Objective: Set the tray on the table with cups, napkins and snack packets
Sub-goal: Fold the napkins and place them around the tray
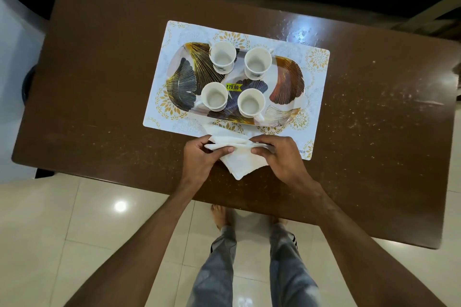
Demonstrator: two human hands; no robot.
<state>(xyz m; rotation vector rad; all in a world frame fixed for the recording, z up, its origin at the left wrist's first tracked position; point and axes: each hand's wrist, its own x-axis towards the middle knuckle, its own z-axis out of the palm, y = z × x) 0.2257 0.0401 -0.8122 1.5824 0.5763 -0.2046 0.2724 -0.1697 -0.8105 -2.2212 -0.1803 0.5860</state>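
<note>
An oval tray (287,82) with a leaf pattern rests on a white and gold placemat (316,62) in the middle of the brown table (99,82). Several white cups stand on the tray, among them one at the back left (222,56) and one at the front right (250,102). A yellow price sticker (233,87) sits between them. Just in front of the tray, my left hand (202,157) and my right hand (279,157) both pinch a stack of white paper napkins (242,162), folded and held low over the table's near side. No snack packets are visible.
The table's near edge runs just below my hands, with pale floor tiles and my legs beneath. A dark round object (27,85) sits on the floor by the table's left end. Dark furniture lies beyond the far edge.
</note>
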